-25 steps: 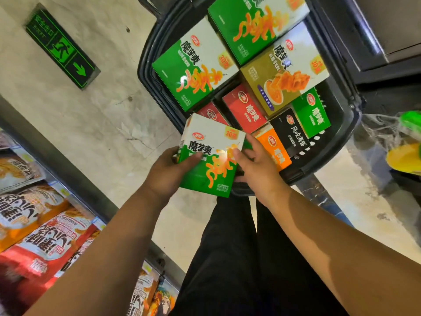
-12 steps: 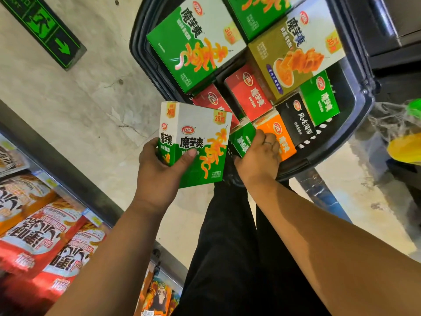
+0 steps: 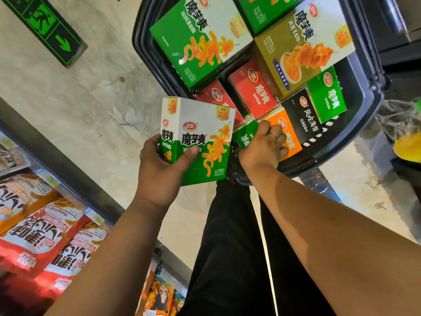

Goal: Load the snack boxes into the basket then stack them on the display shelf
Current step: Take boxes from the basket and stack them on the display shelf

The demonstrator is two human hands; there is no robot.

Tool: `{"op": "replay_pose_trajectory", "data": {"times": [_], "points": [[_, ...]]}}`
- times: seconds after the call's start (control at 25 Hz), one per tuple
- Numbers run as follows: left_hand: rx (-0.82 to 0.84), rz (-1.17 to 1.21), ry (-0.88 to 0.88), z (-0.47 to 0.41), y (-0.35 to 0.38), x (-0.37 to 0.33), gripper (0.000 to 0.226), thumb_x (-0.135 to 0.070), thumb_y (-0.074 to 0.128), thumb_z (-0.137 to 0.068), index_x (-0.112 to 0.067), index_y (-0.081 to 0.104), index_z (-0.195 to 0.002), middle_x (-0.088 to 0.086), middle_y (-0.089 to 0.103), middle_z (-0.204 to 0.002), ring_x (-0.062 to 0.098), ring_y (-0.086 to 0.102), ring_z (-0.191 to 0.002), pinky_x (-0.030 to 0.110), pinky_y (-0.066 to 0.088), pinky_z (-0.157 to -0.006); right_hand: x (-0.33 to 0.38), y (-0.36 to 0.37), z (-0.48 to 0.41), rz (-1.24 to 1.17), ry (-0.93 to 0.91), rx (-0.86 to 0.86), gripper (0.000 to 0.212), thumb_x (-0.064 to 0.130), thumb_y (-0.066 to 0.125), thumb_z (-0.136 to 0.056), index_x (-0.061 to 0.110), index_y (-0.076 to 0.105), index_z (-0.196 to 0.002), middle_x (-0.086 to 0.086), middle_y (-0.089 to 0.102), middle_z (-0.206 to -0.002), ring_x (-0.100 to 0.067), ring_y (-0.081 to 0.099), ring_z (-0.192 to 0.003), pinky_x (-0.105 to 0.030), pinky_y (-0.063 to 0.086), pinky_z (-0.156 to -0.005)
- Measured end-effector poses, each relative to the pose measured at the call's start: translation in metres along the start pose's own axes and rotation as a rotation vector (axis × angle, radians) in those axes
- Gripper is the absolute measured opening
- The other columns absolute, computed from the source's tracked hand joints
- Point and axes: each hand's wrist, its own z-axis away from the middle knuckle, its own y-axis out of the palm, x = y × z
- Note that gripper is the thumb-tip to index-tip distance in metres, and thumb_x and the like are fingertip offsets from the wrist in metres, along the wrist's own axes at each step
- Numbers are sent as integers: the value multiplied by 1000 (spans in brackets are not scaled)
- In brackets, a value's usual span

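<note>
Right grip point(image 3: 262, 149) is shifted off the green snack box point(image 3: 198, 140) into the basket point(image 3: 373, 103), upper right. Box is held at frame centre, outside the rim, by left grip point(image 3: 159, 169): thumb on front, fingers round the side. Judged a light, stiff carton, best taken across narrow sides. Right grip is curled over small boxes point(image 3: 245, 135); pinch cannot be told.

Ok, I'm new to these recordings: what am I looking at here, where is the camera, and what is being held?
There is no machine: a person works bare-handed, and the single camera sits on their head, looking down past their black trousers. The left hand grips a green-and-white snack box above the floor. The right hand reaches into a dark basket of snack boxes, fingers curled at a small green box and an orange box; whether it grips either is unclear. Lower left is a shelf of snack bags.
</note>
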Motion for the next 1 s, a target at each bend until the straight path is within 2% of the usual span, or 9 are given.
{"op": "replay_pose_trajectory", "data": {"times": [0.08, 0.16, 0.28, 0.44, 0.68, 0.84, 0.92, 1.0], "points": [[1, -19, 4, -1, -2, -5, 65, -36, 80, -75, -25, 45, -129, 2, 54, -130, 2, 60, -102, 16, 54, -81, -3, -1, 3, -36, 21, -10, 77, 35, 80, -73, 10, 35, -131, -14, 35, -135, -35, 34, -125, -48, 35, -93], [4, -33, 7, -4, -6, -7, 74, -49, 80, -66, -26, 45, -127, 5, 53, -132, 10, 60, -109, 30, 55, -92, -7, -7, 4, -21, 11, -10, 78, 35, 80, -73, 9, 34, -132, -14, 36, -135, -34, 35, -125, -48, 36, -93], [-4, -38, -7, -8, -9, -11, 85, -58, 87, -56, -30, 44, -123, 7, 53, -132, 15, 62, -111, 41, 54, -97, -10, -17, 3, 24, -64, 14, 84, 36, 79, -74, 11, 32, -139, -15, 38, -134, -34, 37, -126, -46, 36, -96], [-11, -64, 17, -16, -8, -11, 88, -68, 80, -46, -34, 44, -120, 7, 56, -129, 16, 63, -110, 42, 53, -97, -12, -22, 8, -33, -83, -4, 84, 35, 80, -72, 13, 34, -139, -15, 37, -135, -34, 36, -125, -44, 39, -96], [13, -90, 44, -3, -18, -20, 108, -82, 78, -36, -28, 47, -124, 7, 58, -126, 20, 63, -110, 45, 54, -95, -36, -66, 43, -288, -142, 24, 83, 25, 80, -73, 16, 36, -143, -16, 38, -136, -35, 45, -119, -39, 43, -94], [57, -89, 75, 18, -34, -48, 111, -84, 77, -33, -29, 46, -125, 7, 58, -127, 20, 63, -110, 45, 54, -95, -54, -134, 65, -512, -151, 34, 83, 26, 76, -77, 26, 34, -148, -5, 49, -135, -20, 50, -119, -34, 45, -97], [85, -79, 106, 33, -42, -68, 104, -80, 80, -36, -32, 46, -122, 6, 58, -126, 20, 63, -110, 44, 54, -95, -63, -175, 76, -722, -144, 80, 75, 20, 78, -79, 28, 37, -142, 0, 51, -132, -10, 58, -106, -30, 54, -83], [100, -25, 135, 53, -49, -92, 83, -61, 87, -56, -29, 46, -121, 4, 62, -120, 19, 65, -106, 39, 56, -91, -76, -214, 85, -856, -155, 146, 61, 16, 78, -80, 30, 45, -130, 0, 52, -133, -11, 61, -106, -34, 59, -73]]}}
